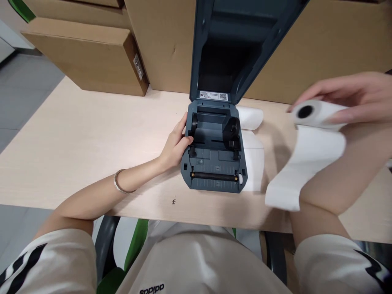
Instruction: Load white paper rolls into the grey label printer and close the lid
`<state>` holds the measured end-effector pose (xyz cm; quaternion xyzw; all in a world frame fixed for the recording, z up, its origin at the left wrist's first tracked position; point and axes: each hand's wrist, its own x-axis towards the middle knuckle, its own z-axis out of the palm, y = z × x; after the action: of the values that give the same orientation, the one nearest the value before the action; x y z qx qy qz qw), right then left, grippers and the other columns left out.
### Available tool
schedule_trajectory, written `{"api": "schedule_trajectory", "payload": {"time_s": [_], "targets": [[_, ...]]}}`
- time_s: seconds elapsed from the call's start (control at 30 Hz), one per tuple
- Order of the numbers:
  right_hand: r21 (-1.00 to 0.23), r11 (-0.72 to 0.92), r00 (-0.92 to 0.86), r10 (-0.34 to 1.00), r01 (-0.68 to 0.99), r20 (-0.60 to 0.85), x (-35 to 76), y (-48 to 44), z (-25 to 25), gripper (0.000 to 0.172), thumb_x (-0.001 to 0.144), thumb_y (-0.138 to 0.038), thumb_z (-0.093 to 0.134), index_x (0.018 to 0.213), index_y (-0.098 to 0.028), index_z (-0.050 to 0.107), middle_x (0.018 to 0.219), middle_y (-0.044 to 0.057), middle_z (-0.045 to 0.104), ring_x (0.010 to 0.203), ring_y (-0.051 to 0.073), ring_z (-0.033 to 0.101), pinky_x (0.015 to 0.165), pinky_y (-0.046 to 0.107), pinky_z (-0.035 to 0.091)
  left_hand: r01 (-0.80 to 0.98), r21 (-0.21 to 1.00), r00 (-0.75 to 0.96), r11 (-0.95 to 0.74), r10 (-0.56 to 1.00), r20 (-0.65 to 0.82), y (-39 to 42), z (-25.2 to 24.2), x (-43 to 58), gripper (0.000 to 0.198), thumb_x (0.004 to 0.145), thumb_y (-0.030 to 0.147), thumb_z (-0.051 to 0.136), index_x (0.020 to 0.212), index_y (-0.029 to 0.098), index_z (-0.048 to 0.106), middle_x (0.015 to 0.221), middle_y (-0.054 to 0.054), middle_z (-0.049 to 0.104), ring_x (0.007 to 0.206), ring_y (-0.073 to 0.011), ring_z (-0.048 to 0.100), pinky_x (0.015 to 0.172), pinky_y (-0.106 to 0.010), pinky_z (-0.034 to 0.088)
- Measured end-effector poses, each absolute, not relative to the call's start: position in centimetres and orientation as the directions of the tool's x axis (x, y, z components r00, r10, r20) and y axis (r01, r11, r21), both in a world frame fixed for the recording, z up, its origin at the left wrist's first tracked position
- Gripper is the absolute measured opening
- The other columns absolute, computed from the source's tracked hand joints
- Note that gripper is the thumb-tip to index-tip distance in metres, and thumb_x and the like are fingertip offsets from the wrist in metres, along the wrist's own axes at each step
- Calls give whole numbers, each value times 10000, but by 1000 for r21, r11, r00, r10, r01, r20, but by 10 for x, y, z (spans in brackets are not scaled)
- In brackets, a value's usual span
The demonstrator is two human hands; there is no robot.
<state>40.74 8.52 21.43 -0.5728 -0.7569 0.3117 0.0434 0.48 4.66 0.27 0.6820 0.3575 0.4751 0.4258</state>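
A dark blue-grey label printer [210, 156] rests on the table with its lid [235, 26] raised. Its paper bay shows no roll inside, and a black roller [214, 176] runs across the front. My left hand [175, 146] grips the printer's left side, thumb over the rim and the other fingers partly hidden. Off to the printer's right, my right hand [364, 98] holds a white paper roll [326, 113] above the table, slightly blurred. A loose strip of paper [309, 165] hangs down from the roll toward me.
More white paper [254, 163], with a curled end [252, 117], lies on the table [92, 143] against the printer's right side. Cardboard boxes [85, 57] stand along the back behind the lid. A chair armrest [105, 241] is below the table's front edge.
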Motion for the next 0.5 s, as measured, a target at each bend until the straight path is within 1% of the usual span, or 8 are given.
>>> {"api": "schedule_trajectory", "payload": {"time_s": [0.03, 0.07, 0.17, 0.23, 0.3, 0.37, 0.43, 0.5], "targets": [[-593, 228, -465, 838, 772, -284, 388, 85, 213, 682, 739, -789, 827, 1178, -270, 789, 1177, 100, 823, 949, 243, 739, 800, 411, 528, 85, 921, 292, -381, 893, 342, 47, 3, 5, 914, 973, 670, 708, 1762, 288, 447, 1890, -70, 403, 1771, -413, 353, 1475, -554, 313], [-615, 297, -544, 798, 730, -260, 369, 85, 210, 649, 798, -740, 816, 1236, -263, 781, 1197, 96, 814, 980, 252, 730, 826, 406, 535, 83, 921, 295, -381, 892, 342, 47, 4, 5, 910, 973, 667, 705, 1760, 287, 448, 1894, -69, 396, 1769, -416, 355, 1471, -555, 321], [-599, 443, -645, 746, 667, -167, 317, 83, 195, 622, 910, -712, 734, 1327, -252, 776, 1260, 97, 803, 1037, 275, 717, 839, 397, 522, 74, 920, 310, -386, 885, 347, 47, 5, 7, 881, 985, 656, 692, 1752, 293, 454, 1900, -68, 384, 1761, -420, 368, 1463, -559, 332], [-555, 506, -666, 736, 660, -122, 294, 83, 180, 598, 947, -702, 687, 1334, -256, 783, 1276, 99, 812, 1052, 293, 723, 878, 420, 528, 72, 917, 315, -393, 881, 352, 46, 6, 7, 855, 997, 644, 682, 1747, 299, 458, 1895, -68, 395, 1752, -422, 384, 1458, -566, 336], [-474, 568, -668, 742, 672, -59, 280, 84, 164, 513, 987, -626, 658, 1323, -264, 794, 1274, 98, 827, 1092, 318, 729, 1008, 482, 524, 77, 913, 315, -400, 879, 359, 46, 7, 8, 837, 1001, 632, 675, 1742, 303, 463, 1885, -64, 416, 1744, -423, 396, 1450, -573, 348], [-370, 613, -655, 755, 698, 16, 271, 86, 149, 432, 1015, -520, 643, 1328, -265, 797, 1301, 105, 832, 1182, 357, 722, 1129, 559, 474, 83, 914, 314, -398, 880, 355, 45, 8, 8, 833, 998, 622, 670, 1740, 307, 462, 1880, -58, 426, 1744, -423, 395, 1447, -577, 351], [-287, 625, -631, 771, 726, 83, 266, 88, 141, 426, 1025, -435, 636, 1382, -255, 783, 1385, 123, 810, 1308, 403, 689, 1187, 614, 430, 85, 917, 314, -390, 884, 347, 45, 8, 8, 839, 987, 606, 672, 1741, 305, 459, 1881, -57, 424, 1746, -422, 389, 1451, -576, 342], [-262, 628, -615, 776, 733, 138, 264, 86, 142, 450, 1048, -398, 601, 1443, -254, 762, 1458, 129, 779, 1397, 413, 658, 1212, 622, 418, 82, 919, 308, -386, 887, 345, 45, 8, 9, 846, 972, 570, 678, 1742, 298, 461, 1881, -61, 424, 1742, -420, 396, 1451, -575, 343]]}}
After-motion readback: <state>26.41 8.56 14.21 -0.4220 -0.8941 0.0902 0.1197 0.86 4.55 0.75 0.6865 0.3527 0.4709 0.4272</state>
